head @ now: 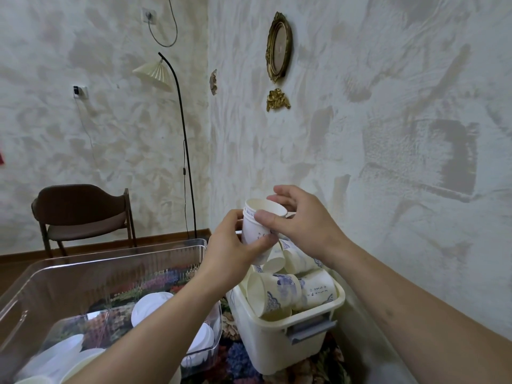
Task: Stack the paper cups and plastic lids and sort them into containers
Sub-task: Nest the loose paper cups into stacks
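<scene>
Above the cream plastic bin [279,336], the left hand [235,250] wraps curled fingers round a short stack of paper cups [256,231], mouths up and tilted slightly. The right hand [302,220] pinches the top cup's rim [266,207] with thumb and fingers. Loose printed paper cups [279,292] lie sideways in the bin. White round plastic lids [149,306] rest in the clear plastic container [83,275].

White paper cups [279,293] with blue print lie jumbled in a cream bin [279,342]; a nested stack [256,228] is held above. White lids [149,307] lie in a clear tub [110,261].
</scene>
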